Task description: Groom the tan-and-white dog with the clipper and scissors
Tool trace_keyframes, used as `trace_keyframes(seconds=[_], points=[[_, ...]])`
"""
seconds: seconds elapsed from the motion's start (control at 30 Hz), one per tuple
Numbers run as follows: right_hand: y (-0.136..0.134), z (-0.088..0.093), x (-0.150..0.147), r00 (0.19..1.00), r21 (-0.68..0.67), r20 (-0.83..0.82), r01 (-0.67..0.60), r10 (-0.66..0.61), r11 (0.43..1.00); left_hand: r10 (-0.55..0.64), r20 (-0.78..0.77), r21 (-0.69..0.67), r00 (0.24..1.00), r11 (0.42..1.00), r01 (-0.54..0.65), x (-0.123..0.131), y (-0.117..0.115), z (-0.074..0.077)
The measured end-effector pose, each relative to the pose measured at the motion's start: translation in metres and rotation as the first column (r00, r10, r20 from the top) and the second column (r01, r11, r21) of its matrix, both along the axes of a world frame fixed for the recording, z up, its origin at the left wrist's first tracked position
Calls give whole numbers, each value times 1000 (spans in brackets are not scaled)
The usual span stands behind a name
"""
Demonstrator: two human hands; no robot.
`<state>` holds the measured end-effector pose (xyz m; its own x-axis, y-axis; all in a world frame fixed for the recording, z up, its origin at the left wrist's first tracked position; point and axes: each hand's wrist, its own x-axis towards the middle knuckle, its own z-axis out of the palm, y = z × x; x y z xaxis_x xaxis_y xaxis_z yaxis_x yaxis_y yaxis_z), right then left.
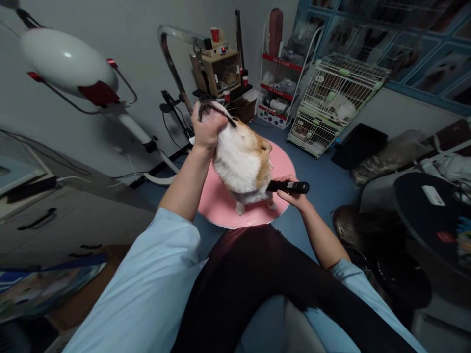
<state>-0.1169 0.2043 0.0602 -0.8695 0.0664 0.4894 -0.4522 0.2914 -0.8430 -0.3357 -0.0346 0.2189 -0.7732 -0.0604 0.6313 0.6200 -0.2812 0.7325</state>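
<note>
A white and tan dog [237, 164] is on a round pink grooming table [217, 211], its head tipped back and muzzle raised. My left hand [209, 128] is closed around the dog's muzzle and lower jaw, and the mouth shows partly open. In my right hand [292, 191] are black hair clippers [294, 187], gripped by the body. Their front end rests against or close to the fur on the dog's right-hand side in view; the blade itself is hidden.
A metal grooming arm [172, 54] rises behind the dog. At the left hangs a white dryer [69, 61] on its stand. Stacked wire cages [312, 132] hold a white animal at the back right, beside a shelf rack [281, 63]. A dark round table [415, 196] stands right.
</note>
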Motion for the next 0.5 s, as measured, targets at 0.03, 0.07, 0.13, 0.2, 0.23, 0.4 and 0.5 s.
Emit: trace_keyframes(seconds=[0.03, 0.07, 0.13, 0.2, 0.23, 0.4, 0.5], points=[[-2, 0, 1, 1000, -14, -21, -1, 0, 1000, -18, 4, 35, 1000, 999, 18, 3, 0, 2], [-4, -1, 2, 999, -20, -46, 0, -1, 1000, -30, 9, 58, 999, 998, 30, 5, 0, 3], [-9, -3, 3, 997, -4, -76, 12, -12, 1000, -33, 29, 64, 999, 997, 31, 6, -1, 5], [-13, -6, 4, 997, 28, -73, 33, -30, 999, -14, 48, 40, 999, 999, 12, 6, -2, 5], [-15, -7, 4, 997, 39, -67, 43, -41, 998, -7, 53, 24, 999, 1000, 6, 5, -3, 5], [-26, -12, 0, 990, 21, -122, 75, -72, 997, -5, 58, 11, 998, 1000, 4, -1, -4, 2], [-25, -21, 6, 982, 77, -139, 138, -126, 987, -32, 68, 23, 997, 999, 30, -3, -3, 1]])
